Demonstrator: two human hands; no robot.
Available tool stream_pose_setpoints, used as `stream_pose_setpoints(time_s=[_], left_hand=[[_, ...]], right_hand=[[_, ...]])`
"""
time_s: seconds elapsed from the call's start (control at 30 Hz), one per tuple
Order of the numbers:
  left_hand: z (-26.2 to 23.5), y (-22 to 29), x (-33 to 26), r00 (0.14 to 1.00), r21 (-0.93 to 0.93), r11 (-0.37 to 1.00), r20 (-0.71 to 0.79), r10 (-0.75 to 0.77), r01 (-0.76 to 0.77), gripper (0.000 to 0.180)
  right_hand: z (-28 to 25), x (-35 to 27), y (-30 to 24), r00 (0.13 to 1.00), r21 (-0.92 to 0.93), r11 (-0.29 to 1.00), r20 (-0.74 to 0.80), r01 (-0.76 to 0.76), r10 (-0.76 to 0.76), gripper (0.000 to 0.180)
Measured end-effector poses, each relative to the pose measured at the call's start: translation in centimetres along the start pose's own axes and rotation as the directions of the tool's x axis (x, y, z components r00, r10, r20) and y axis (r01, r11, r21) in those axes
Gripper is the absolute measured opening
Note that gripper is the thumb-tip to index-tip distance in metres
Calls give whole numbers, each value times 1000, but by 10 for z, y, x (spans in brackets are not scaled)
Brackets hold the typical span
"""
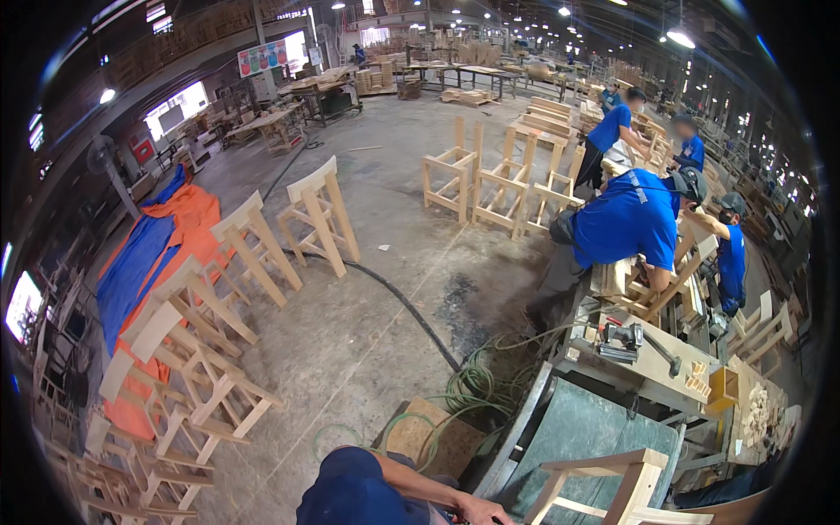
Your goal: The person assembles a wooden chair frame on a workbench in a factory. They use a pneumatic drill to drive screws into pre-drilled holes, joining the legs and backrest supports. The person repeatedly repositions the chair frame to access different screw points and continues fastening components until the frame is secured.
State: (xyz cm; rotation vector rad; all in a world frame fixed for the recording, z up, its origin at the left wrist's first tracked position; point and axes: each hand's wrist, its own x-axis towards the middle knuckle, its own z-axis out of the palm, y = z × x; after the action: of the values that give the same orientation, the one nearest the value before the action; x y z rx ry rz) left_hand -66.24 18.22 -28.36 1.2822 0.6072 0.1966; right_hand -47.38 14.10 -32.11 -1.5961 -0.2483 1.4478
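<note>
At the lower edge, my left arm in a dark blue sleeve reaches to the right. My left hand [483,510] is closed at the picture's rim, beside a small red and black item that is mostly cut off. I cannot make out what it grips. Just right of it stands a pale wooden chair frame [637,479], partly cropped, with its thick leg and rails showing. Behind the frame lies a dark green work surface [573,442] with a metal edge. My right hand does not show.
A coiled green hose [477,385] and a wooden board [429,435] lie on the floor. Unfinished wooden chairs [206,350] line the left, near an orange and blue tarp [188,214]. A bench [652,354] holds a clamp and hammer. Co-workers in blue shirts [626,219] work at right.
</note>
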Motion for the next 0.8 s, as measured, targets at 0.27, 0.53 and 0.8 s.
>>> stream_pose_setpoints(time_s=[0.27, 0.53, 0.8], left_hand=[[-7, 2, 3, 998, -25, 1000, 59, 16, -15, 39], [-13, 9, -3, 997, 7, 997, 23, 74, -75, 36], [-16, 36, -24, 998, -16, 998, 26, 65, -64, 34]], right_hand=[[-5, 1, -5, 999, -29, 999, -32, 27, -28, 28], [-8, 3, -10, 996, -52, 997, -58, 65, -68, 30], [-37, 16, -10, 950, -184, 962, -199, 204, -239, 34]])
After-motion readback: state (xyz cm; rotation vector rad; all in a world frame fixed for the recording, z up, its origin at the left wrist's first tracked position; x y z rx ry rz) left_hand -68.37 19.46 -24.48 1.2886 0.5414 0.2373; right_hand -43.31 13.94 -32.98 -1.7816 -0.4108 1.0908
